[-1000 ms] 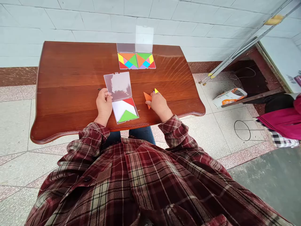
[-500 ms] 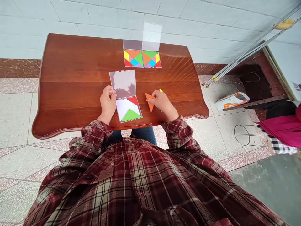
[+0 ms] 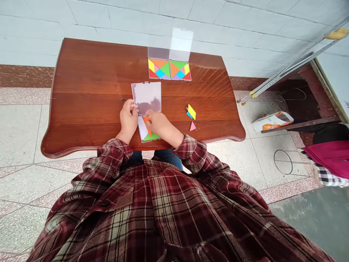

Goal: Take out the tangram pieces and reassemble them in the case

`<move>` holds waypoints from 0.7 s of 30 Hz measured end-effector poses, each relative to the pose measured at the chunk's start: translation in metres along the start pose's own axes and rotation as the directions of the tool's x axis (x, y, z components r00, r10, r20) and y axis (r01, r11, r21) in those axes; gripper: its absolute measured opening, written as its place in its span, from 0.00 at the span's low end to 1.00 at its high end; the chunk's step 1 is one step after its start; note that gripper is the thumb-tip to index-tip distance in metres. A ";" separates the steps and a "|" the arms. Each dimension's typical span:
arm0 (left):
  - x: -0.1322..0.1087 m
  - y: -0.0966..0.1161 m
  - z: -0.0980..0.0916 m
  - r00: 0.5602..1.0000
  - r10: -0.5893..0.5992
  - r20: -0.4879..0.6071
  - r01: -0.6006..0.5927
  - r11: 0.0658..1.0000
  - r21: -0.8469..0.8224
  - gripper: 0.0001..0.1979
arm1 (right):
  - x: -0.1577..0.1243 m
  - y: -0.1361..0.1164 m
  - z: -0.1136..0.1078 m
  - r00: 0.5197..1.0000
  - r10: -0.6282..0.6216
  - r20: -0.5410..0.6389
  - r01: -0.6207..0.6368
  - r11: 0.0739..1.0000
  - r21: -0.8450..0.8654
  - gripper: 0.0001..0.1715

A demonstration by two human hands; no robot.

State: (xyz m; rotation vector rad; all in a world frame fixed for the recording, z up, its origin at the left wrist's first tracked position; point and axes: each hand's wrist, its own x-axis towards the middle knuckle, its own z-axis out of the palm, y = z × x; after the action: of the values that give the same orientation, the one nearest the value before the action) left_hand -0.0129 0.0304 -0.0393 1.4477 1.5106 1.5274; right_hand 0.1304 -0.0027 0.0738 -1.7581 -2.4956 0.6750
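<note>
My left hand pinches the left edge of the raised clear lid of a tangram case. Over the case's tray, my right hand grips an orange triangle tangram piece. Beneath it, a green triangle lies along the tray's near side. The red piece in the tray is hidden behind my right hand. To the right on the table lie a yellow parallelogram on top of a blue piece and a purple piece, with a pink triangle nearer me.
Two open tangram cases, filled with coloured pieces, stand side by side at the back of the brown wooden table, against the tiled wall. Metal poles lean at the right. A white bag and a person's magenta garment are beyond.
My right hand has carried the orange triangle leftward from the table to over the case. The loose yellow, blue, purple and pink pieces have come into sight. My left hand stays at the lid.
</note>
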 end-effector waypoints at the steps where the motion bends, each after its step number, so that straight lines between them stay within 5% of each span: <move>1: 0.000 0.000 0.000 1.000 0.000 0.003 0.000 1.000 -0.005 0.11 | 0.001 -0.004 0.001 1.000 0.002 -0.016 -0.002 1.000 -0.016 0.17; 9: -0.002 0.004 -0.001 0.999 -0.033 0.007 0.033 0.999 -0.024 0.10 | -0.001 -0.023 0.019 0.993 -0.109 -0.046 0.111 0.992 0.058 0.17; 21: 0.001 0.003 -0.001 0.999 -0.052 0.000 0.052 0.998 -0.020 0.14 | -0.002 -0.002 0.018 0.982 -0.188 0.025 0.182 0.970 0.160 0.24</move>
State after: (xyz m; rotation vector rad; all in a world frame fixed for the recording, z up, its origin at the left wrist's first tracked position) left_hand -0.0137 0.0307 -0.0361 1.3861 1.5171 1.5082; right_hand 0.1253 -0.0113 0.0586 -1.4530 -2.5111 0.8719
